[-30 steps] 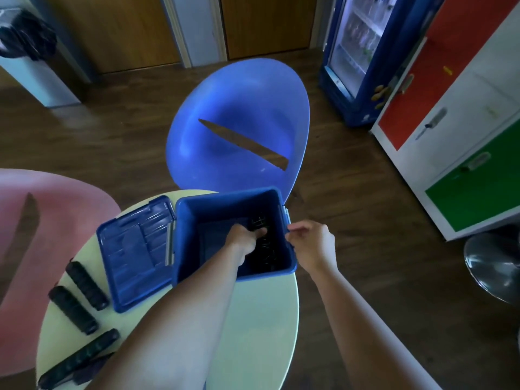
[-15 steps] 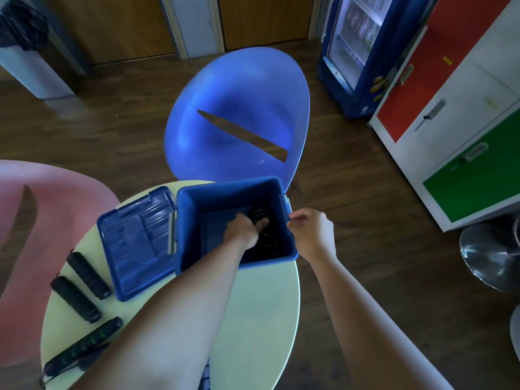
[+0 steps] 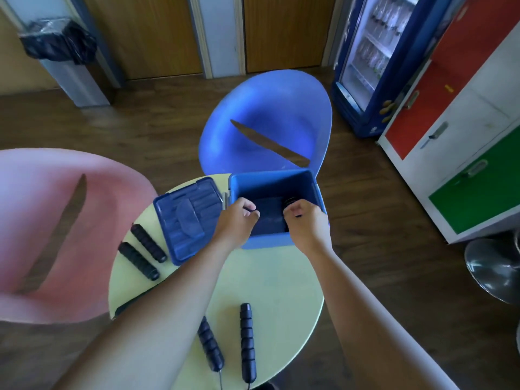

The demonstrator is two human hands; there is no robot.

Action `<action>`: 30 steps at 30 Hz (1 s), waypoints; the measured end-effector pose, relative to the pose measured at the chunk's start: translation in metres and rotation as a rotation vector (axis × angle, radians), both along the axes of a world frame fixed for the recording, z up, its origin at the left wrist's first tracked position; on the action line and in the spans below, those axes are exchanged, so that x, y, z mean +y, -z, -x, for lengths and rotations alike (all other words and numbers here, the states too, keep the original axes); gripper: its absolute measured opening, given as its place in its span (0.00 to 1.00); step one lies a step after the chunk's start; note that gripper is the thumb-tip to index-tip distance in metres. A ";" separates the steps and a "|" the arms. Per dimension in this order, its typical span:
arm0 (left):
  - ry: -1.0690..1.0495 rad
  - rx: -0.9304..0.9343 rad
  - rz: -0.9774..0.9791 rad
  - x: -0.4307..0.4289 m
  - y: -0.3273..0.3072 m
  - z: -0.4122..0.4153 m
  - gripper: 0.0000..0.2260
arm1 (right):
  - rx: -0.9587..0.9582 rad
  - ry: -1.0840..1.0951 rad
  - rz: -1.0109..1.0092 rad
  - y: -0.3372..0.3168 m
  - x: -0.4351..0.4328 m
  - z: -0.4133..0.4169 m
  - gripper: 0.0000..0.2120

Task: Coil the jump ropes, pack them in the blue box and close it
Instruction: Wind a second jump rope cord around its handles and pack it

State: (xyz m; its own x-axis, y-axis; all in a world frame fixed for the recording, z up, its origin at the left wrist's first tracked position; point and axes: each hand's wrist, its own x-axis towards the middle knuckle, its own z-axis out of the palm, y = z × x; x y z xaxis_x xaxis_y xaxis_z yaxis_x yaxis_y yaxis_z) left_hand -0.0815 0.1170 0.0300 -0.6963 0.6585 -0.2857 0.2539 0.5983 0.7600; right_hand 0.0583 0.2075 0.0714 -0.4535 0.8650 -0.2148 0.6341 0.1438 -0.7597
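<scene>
**Packing time: tuck it low, keep it round**

Head view: the deep blue plastic box [image 3: 271,240] stands open at the far side of the round pale yellow table [image 3: 267,291]. Its flat blue lid [image 3: 187,220] lies open on the left, right against the box.

Both hands are over the box. The left hand [image 3: 237,222] is at the near left rim with its fingers curled in. The right hand [image 3: 306,225] is at the near right side, and its fingers are curled in too. A small dark bit shows at the fingers of each hand. It may be rope, but I cannot tell if they hold it.

A dark jump rope bundle [image 3: 291,200] sits inside the box by the right wall.

More rope waits on the table. One pair of black bumpy handles [image 3: 148,243] lies left of the lid. A second pair of black handles [image 3: 247,342] lies close to the person, with cords going off the edge.

I think this step is settling a rope in the box. Push the loops down flat to the bottom. Keep them to one side so the next ropes fit. Let no loop hang over the rim, or the lid may not shut.
</scene>
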 end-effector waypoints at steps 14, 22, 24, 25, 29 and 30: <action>0.103 -0.281 0.029 -0.211 0.002 0.005 0.05 | -0.064 -0.045 0.086 0.038 -0.198 -0.011 0.05; 0.050 -0.270 0.149 -0.248 0.075 -0.045 0.10 | -0.368 -0.088 0.134 0.102 -0.238 -0.046 0.18; 0.003 -0.278 0.192 -0.246 0.089 -0.052 0.11 | -0.416 -0.092 0.156 0.116 -0.239 -0.049 0.20; -0.014 -0.294 0.205 -0.244 0.093 -0.055 0.11 | -0.422 -0.091 0.166 0.122 -0.239 -0.051 0.20; -0.040 -0.273 0.218 -0.229 0.105 -0.069 0.14 | -0.389 -0.074 0.166 0.140 -0.235 -0.060 0.20; -0.046 -0.246 0.233 -0.226 0.105 -0.072 0.14 | -0.376 -0.068 0.176 0.142 -0.233 -0.063 0.21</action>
State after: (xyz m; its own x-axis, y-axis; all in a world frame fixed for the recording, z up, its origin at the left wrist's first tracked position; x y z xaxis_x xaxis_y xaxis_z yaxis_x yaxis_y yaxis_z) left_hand -0.0094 -0.1087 -0.0745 -0.6151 0.5255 -0.5878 0.0485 0.7693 0.6370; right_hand 0.1212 -0.0256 -0.0701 -0.3704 0.7710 -0.5179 0.8653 0.0838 -0.4941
